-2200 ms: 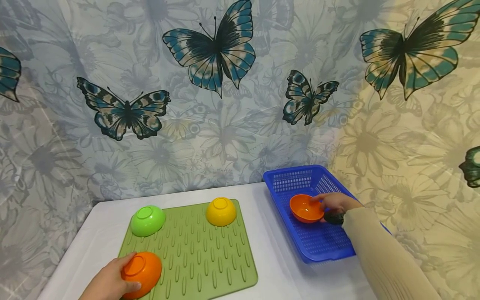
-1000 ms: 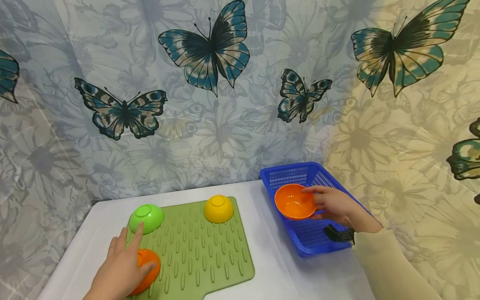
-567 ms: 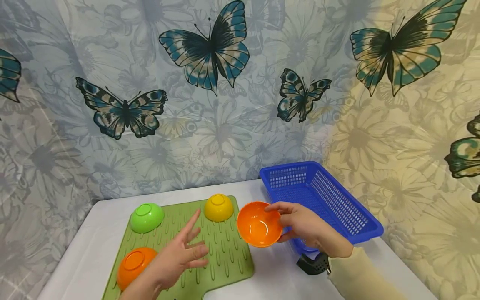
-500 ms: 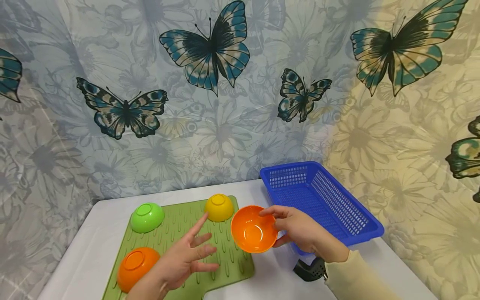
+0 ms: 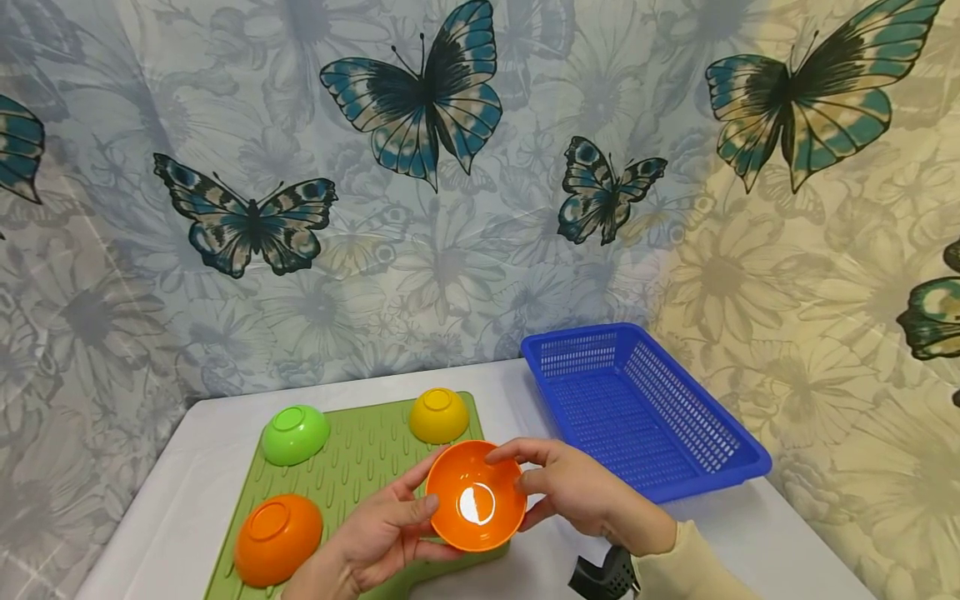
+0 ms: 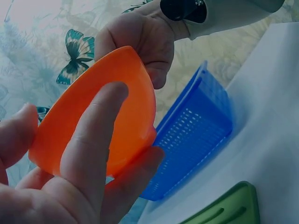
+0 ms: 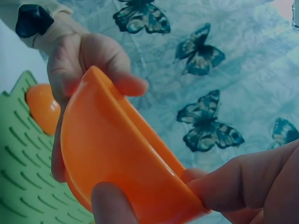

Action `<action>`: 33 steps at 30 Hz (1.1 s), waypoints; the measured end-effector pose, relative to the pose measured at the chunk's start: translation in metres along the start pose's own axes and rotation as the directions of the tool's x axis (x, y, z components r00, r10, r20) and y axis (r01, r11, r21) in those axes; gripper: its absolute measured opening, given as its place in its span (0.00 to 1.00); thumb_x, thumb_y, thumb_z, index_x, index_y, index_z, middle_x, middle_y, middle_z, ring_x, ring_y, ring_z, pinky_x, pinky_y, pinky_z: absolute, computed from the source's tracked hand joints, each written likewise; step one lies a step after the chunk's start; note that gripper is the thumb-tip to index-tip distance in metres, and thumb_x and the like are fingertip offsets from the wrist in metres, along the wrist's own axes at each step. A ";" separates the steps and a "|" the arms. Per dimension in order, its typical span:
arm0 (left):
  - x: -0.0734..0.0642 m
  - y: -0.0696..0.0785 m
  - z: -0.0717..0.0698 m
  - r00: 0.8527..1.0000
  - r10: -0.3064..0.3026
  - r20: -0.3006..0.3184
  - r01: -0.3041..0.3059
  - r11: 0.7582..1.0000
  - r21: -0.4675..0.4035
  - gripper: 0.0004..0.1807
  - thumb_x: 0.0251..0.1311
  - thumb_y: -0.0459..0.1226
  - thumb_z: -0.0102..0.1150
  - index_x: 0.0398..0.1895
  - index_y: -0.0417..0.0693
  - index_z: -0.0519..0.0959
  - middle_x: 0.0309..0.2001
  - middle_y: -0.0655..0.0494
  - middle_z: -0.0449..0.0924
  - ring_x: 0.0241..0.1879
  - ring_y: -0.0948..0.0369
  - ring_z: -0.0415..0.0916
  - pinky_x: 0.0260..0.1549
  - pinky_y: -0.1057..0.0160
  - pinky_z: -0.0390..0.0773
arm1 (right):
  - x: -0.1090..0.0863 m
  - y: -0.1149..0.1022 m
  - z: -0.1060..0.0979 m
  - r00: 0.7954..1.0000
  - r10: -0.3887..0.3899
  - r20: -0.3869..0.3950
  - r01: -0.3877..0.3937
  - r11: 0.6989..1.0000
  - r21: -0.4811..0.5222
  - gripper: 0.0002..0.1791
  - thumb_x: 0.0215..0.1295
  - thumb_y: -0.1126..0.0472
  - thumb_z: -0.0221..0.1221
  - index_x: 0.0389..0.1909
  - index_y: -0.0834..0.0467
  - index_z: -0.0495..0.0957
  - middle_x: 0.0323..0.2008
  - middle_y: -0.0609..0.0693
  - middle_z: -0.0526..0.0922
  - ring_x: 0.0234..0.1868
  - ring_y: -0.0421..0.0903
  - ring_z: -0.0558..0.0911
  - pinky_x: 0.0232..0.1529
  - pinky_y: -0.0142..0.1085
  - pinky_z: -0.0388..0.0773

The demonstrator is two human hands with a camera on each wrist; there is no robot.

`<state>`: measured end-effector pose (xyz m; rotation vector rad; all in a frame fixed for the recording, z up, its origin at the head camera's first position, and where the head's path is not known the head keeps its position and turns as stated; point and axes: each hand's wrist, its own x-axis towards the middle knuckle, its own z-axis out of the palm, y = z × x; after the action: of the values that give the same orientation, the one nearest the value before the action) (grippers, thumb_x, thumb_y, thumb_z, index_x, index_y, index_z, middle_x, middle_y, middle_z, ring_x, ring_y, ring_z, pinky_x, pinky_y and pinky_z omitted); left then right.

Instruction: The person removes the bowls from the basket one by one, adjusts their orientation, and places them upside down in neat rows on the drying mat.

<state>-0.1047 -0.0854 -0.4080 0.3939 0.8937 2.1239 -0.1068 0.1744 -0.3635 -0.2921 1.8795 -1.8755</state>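
Observation:
Both hands hold one small orange bowl [image 5: 477, 498] above the front right part of the green mat, its hollow tilted toward the head camera. My left hand [image 5: 382, 525] grips its left side, thumb at the rim and fingers behind. On the other side my right hand [image 5: 581, 492] pinches the rim. In the left wrist view, fingers [image 6: 91, 135] of the left hand lie along the bowl's outside. From the right wrist view, the bowl [image 7: 117, 144] appears side-on between the two hands. A larger orange bowl [image 5: 277, 540] lies upside down on the mat, near the left forearm.
The green ridged mat [image 5: 360, 467] also carries an upturned green bowl [image 5: 296, 435] at back left and an upturned yellow bowl [image 5: 438, 416] at back right. A blue plastic basket [image 5: 652, 400] stands right of the mat on the white table [image 5: 510, 400]. A butterfly-print curtain [image 5: 450, 292] hangs behind.
The right hand has lifted the small orange bowl out of the basket and brought it left over the mat. My left hand has left the larger orange bowl and now grips the small one too.

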 end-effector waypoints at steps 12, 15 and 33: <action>0.001 -0.004 -0.003 0.936 0.215 -0.278 -0.112 0.932 0.345 0.37 0.62 0.29 0.55 0.72 0.59 0.56 0.60 0.33 0.58 0.48 0.41 0.74 0.39 0.43 0.75 | -0.006 -0.006 -0.008 0.984 -0.099 -0.150 0.086 0.992 -0.093 0.31 0.65 0.48 0.57 0.68 0.48 0.62 0.51 0.62 0.75 0.44 0.58 0.79 0.37 0.48 0.80; 0.002 -0.003 -0.002 0.916 0.248 -0.315 -0.102 0.904 0.415 0.37 0.61 0.27 0.56 0.71 0.60 0.58 0.60 0.34 0.57 0.48 0.43 0.74 0.39 0.44 0.76 | -0.007 -0.006 -0.013 1.000 0.000 0.009 -0.002 0.973 0.231 0.34 0.69 0.48 0.50 0.72 0.51 0.51 0.53 0.69 0.73 0.49 0.66 0.76 0.43 0.51 0.77; 0.002 -0.011 0.017 0.873 0.486 -0.028 -0.036 0.123 0.992 0.35 0.51 0.26 0.64 0.58 0.71 0.75 0.64 0.59 0.57 0.60 0.49 0.61 0.44 0.61 0.76 | 0.003 0.001 -0.026 0.971 0.096 0.217 -0.208 0.782 0.588 0.38 0.69 0.42 0.44 0.73 0.49 0.40 0.61 0.73 0.60 0.61 0.63 0.65 0.56 0.51 0.67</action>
<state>-0.0911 -0.0708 -0.4035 0.8880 2.6530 1.5400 -0.1212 0.1967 -0.3659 -0.0770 1.0592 -2.1377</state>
